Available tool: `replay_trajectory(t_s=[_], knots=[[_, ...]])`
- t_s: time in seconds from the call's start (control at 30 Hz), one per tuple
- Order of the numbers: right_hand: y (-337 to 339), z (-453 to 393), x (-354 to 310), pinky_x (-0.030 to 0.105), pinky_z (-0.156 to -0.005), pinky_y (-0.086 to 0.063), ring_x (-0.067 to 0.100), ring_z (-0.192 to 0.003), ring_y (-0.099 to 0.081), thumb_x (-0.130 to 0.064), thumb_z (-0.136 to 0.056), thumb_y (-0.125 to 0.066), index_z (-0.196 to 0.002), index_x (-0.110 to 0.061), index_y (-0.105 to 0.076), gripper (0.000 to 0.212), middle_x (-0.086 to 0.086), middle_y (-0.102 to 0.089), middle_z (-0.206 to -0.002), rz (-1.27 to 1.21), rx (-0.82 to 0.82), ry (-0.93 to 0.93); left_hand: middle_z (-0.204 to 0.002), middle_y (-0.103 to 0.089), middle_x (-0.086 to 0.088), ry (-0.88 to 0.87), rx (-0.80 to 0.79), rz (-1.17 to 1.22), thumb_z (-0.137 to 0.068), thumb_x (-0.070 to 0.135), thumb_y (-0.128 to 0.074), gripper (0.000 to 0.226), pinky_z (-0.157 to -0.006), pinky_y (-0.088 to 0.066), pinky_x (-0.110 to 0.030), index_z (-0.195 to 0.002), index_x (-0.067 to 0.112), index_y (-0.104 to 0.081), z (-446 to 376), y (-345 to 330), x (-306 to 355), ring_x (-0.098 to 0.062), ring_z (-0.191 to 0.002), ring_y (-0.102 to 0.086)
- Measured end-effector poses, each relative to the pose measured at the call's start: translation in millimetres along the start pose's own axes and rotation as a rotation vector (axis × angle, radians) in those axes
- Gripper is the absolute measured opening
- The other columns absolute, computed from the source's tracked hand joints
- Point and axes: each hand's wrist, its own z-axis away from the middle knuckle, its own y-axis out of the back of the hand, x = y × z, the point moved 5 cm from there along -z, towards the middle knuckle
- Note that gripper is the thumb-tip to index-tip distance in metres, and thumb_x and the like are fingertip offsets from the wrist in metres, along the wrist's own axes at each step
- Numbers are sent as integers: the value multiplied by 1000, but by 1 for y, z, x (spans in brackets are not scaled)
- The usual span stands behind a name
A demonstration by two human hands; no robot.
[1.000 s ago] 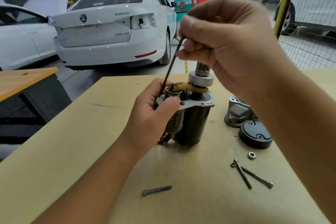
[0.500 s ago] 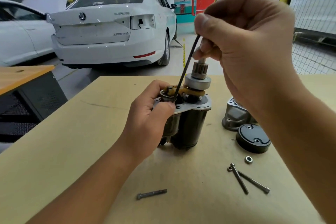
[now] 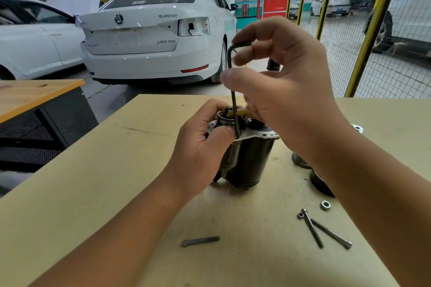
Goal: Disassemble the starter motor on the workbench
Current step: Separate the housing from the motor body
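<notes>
Starter motor (image 3: 247,161) standing upright on tabletop (image 3: 93,193). Left hand (image 3: 203,147) gripping its body; right hand (image 3: 279,91) pinching hex key (image 3: 233,91), tip seated at flange. Risk: key tilting, slipping out, rounding the screw.

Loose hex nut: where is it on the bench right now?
In the head view the hex nut lies on the workbench to the right of the starter motor, just beyond the heads of the two crossed long bolts.

The hex key (image 3: 234,100) now stands upright, its bend exposed.
</notes>
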Motion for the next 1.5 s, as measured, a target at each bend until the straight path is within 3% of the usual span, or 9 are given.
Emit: replay_trajectory(t_s=[0.23, 0.37, 0.43, 0.6, 0.83, 0.97, 1.1, 1.4, 1.5], knots=[[-3, 0, 6, 30, -44, -51, 24, -47, -66, 0, -80, -79, -110, -15, -59, 39, 12, -69, -67, 81, -122, -116, -96, -66, -7, -71, -72, 49, -89, 25, -48, 20, -96, -49, -69, -99, 27, -65, -1, 0, 1, -44, -101, -62], [0, -3, 7, 35, -49, -58, 29, -56, -72, -3, -84, -79, -90, 1, -67, 14, 15, -72, -68, 76, -376, -260, -93, -64, -1, -81, -88, 27, -89, 20, -48, 22, -90, -57, -41, -103, 10, -61, -2, 2, 2, -22, -94, -62], [4, -3, 6, 37, -50, -60, 32, -58, -73, -1, -85, -76, -92, 8, -64, 17, 18, -70, -68, 35, -367, -285, -93, -64, -2, -69, -88, 14, -91, 15, -48, 21, -84, -55, -30, -105, 9, -63, -1, 3, 0, -17, -93, -62], [4, -2, 5, 37, -54, -61, 36, -62, -74, 5, -86, -72, -97, 13, -58, 20, 20, -69, -68, -30, -364, -301, -94, -62, -10, -48, -74, 2, -91, 13, -45, 22, -83, -54, -40, -105, 8, -62, 1, 4, 0, -26, -92, -60], [4, -3, 7, 48, -53, -62, 39, -62, -74, 2, -83, -77, -94, 16, -53, 30, 31, -68, -73, 1, -337, -268, -91, -60, -10, -32, -56, -3, -90, 13, -46, 22, -79, -52, -44, -104, 5, -60, -1, 6, -1, -17, -88, -56], [5, -1, 8, 44, -47, -59, 37, -56, -72, -1, -83, -79, -92, 14, -53, 31, 27, -69, -70, 40, -314, -223, -88, -59, -8, -9, -26, 4, -90, 12, -44, 24, -80, -51, -36, -105, 1, -59, 2, 4, 2, -14, -88, -58], [10, 1, 11, 39, -48, -57, 38, -55, -71, 0, -86, -77, -87, 4, -59, 18, 29, -68, -71, -3, -282, -222, -97, -59, -21, 18, -1, 23, -89, 14, -45, 30, -83, -50, -40, -110, -2, -59, 4, 2, 3, -21, -91, -58], [13, 7, 20, 37, -49, -58, 39, -56, -72, -4, -88, -76, -87, 2, -57, 20, 27, -69, -70, -104, -212, -189, -89, -60, -2, 38, 5, 16, -88, 17, -46, 28, -84, -54, -52, -108, 2, -58, 7, 3, 8, -16, -89, -58], [14, 7, 21, 36, -47, -56, 37, -53, -71, -7, -87, -77, -85, -3, -58, 20, 24, -70, -70, -67, -200, -162, -91, -59, -13, 27, -5, 5, -88, 17, -46, 25, -87, -52, -60, -106, 5, -58, 6, 4, 7, -23, -90, -57]])
